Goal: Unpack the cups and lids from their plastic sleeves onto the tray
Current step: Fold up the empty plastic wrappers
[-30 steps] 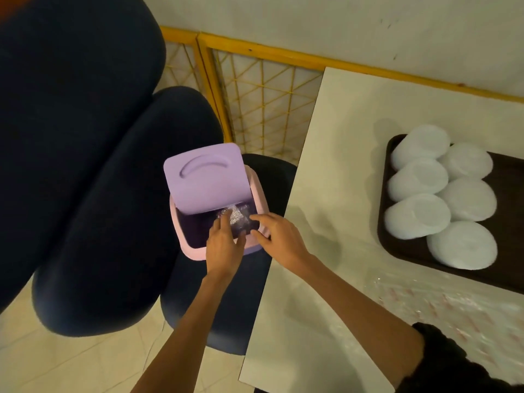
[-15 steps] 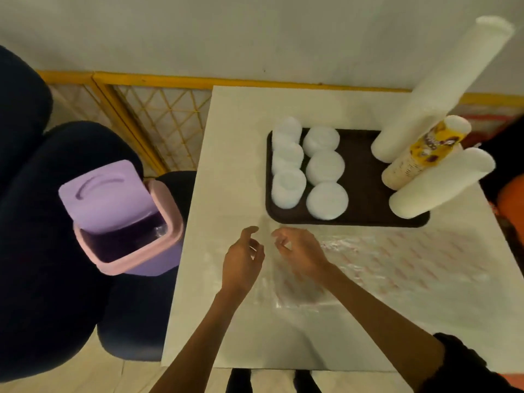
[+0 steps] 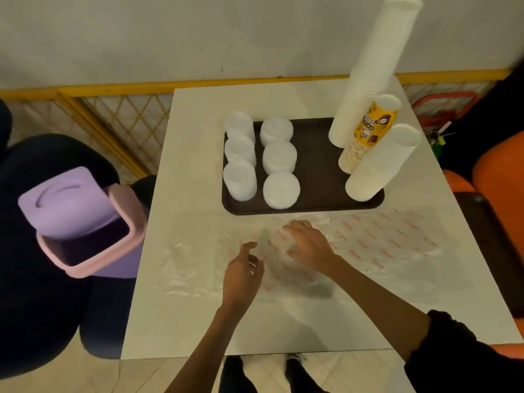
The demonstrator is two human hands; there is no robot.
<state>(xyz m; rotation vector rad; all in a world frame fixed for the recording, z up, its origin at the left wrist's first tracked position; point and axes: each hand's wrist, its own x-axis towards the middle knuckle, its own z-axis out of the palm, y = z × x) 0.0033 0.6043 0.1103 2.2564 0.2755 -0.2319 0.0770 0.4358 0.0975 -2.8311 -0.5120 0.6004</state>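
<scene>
Sleeve [image 3: 382,239] at tray [image 3: 314,165] edge, right hand [image 3: 307,243] flat on it, left hand [image 3: 241,275] loose above.

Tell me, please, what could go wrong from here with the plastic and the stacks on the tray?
1. The plastic under the right hand lies close to the tray; a quick pull might jog it and topple the tall cup stacks.
2. The lid stacks stand just beyond that hand; a sweeping grab may knock them.
3. The bin sits off the table on a dark seat; stuffing plastic in hard could tip it.
</scene>
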